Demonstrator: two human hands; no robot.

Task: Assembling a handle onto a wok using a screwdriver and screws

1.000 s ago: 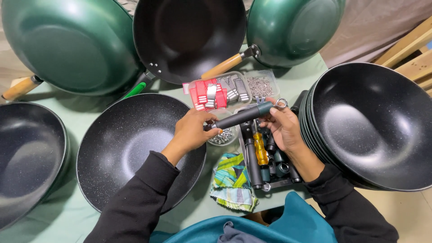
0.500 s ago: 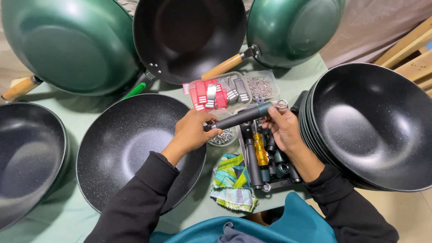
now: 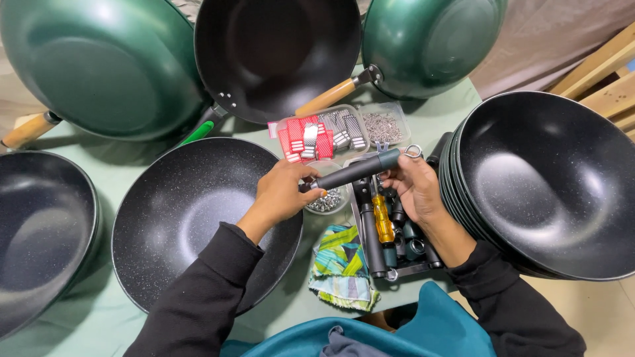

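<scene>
A dark pan handle (image 3: 356,170) with a metal ring at its right end is held level above the table by both hands. My left hand (image 3: 281,192) pinches its left end, right at the rim of the black speckled wok (image 3: 192,218) in front of me. My right hand (image 3: 415,188) grips the handle's right end near the ring. Under the handle lies a tray (image 3: 390,231) with several more dark handles and a yellow-handled screwdriver (image 3: 383,219). A small clear cup of screws (image 3: 329,198) sits just below my left fingers.
Clear boxes of red and white parts (image 3: 321,135) and small metal hardware (image 3: 383,125) lie behind. A stack of black woks (image 3: 549,185) stands right, another black wok (image 3: 40,231) left. Green woks (image 3: 99,66) (image 3: 430,39) and one black wok (image 3: 278,53) lean at the back. A striped cloth (image 3: 340,268) lies near the front edge.
</scene>
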